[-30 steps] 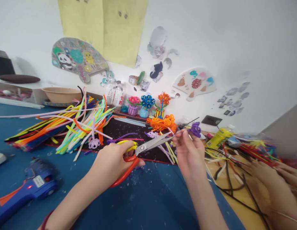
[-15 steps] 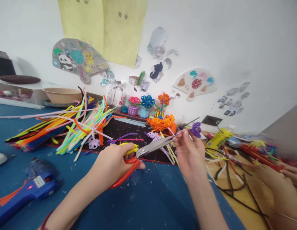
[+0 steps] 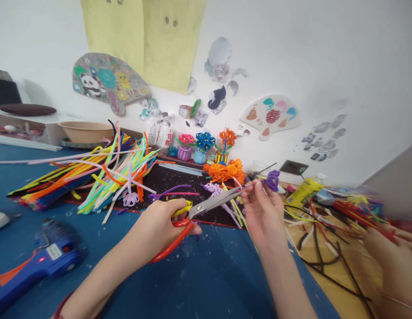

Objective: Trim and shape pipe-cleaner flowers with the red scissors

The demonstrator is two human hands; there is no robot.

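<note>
My left hand (image 3: 162, 226) is wrapped round the handles of a pair of scissors (image 3: 211, 204), one loop red, one partly yellow. Its blades reach right across to the fingertips of my right hand (image 3: 263, 208). Those fingers pinch the thin stem of a purple pipe cleaner flower (image 3: 271, 180), whose looped head stands out to the right of the fingertips. The blade tips lie at the stem's left part; whether they touch it I cannot tell. Under the blades, a lilac pipe cleaner flower (image 3: 214, 189) and pale yellow strips lie on the black mat (image 3: 182, 177).
A heap of coloured pipe cleaners (image 3: 109, 177) lies at left, with a blue glue gun (image 3: 43, 266), its red light on, nearer me. Orange flowers (image 3: 226, 170) and small potted flowers (image 3: 204, 144) stand behind. A co-worker's hands (image 3: 388, 248) are at right beside a yellow-labelled bottle (image 3: 305, 190).
The scissor blades look slightly closer together near the stem. My hands and the purple flower have barely moved. The co-worker's hands have shifted a little at the right.
</note>
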